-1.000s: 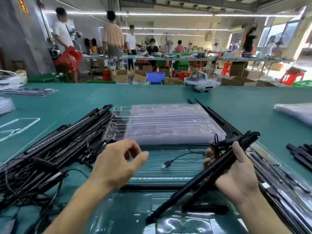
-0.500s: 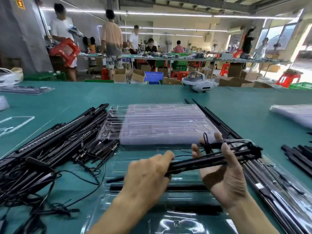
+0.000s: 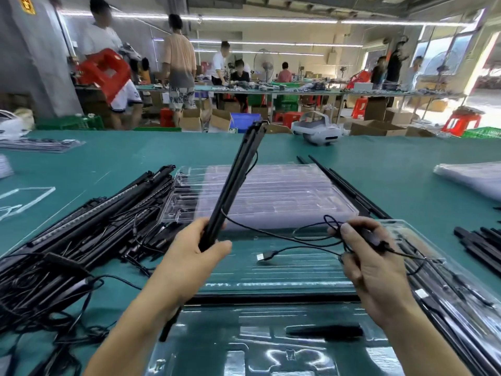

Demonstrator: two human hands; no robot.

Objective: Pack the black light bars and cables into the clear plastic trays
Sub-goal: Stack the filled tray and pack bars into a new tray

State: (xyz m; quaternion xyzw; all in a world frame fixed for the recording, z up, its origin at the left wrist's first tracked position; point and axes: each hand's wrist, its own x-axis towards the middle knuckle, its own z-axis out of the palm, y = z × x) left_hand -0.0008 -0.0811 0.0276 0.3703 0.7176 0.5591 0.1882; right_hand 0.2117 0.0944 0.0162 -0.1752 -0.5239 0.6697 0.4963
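Black light bars [image 3: 238,180], bundled together, stand steeply tilted in the left hand [image 3: 189,264]. Its fingers and thumb curl tight round their lower part, and the top end points away over the stack of clear trays [image 3: 284,194]. The right hand [image 3: 371,270] pinches the cable [image 3: 298,240] that runs from the bars, thumb and curled fingers closed on a small black block along it. Loops of cable sag between the two hands. Its USB plug [image 3: 264,256] is on or just above the open clear tray [image 3: 271,278] beneath them; which, I cannot tell. A pile of loose bars [image 3: 108,221] lies left of the left hand on the green worktop [image 3: 393,169].
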